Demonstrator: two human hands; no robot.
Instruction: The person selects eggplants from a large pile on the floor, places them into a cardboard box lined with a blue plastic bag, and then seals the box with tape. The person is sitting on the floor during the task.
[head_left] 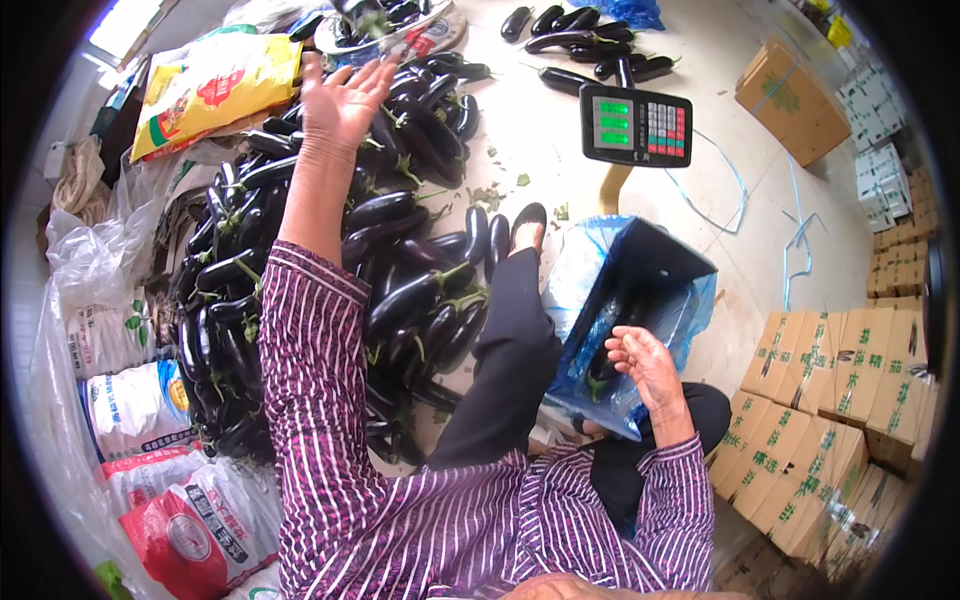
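My left hand (345,103) is raised over the far end of a big heap of eggplants (420,285), palm showing, fingers spread and nothing in them. Just beyond its fingertips is a blurred greenish thing (373,24), in front of a round container (440,30) with eggplants. Over the near edge of a dark box (655,250) lined with blue plastic film (580,265) hovers my right hand (648,368), its fingers loosely bent and holding nothing visible. Inside the box lies at least one eggplant (603,372), partly hidden by film and shadow.
A scale display (636,125) on a post stands behind the box. More eggplants (580,42) lie on the far floor. Stacked cartons (810,420) fill the right side, with a tilted carton (793,100) farther back. Printed sacks (200,520) line the left. Blue straps (797,240) lie loose.
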